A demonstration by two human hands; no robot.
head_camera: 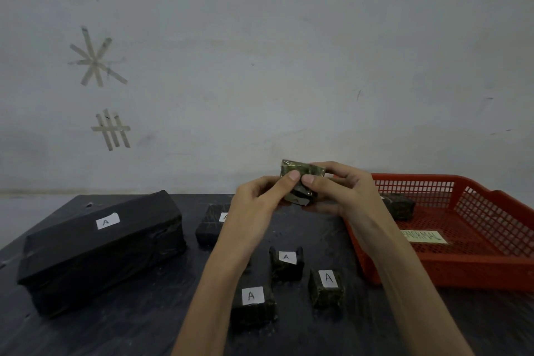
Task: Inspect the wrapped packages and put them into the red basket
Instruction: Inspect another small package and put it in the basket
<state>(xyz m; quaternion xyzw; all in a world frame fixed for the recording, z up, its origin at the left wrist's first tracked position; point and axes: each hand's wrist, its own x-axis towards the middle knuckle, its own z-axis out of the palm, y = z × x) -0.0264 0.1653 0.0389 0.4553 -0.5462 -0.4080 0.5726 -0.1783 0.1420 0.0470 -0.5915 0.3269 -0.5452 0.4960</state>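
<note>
We have both hands, left [261, 196] and right [342, 192], pinching a small dark wrapped package [300, 182] raised over the table [115, 332]. Red basket [462, 272] right of them holds one package [400, 206], partly hidden. Labelled blocks [286, 264] below; possibly cling film.

Held package [300, 179] – glossy crinkled film wrap; large package [101, 251] – matt black; basket [474, 269] – red plastic mesh; paper labels [107, 221].

Left hand [260, 196] and right hand [341, 191] gripping a small wrapped package [302, 175] at frame centre, red basket [462, 266] right holding one package [400, 206], labelled packages on dark desk [144, 326], large black package [101, 248] left
</note>
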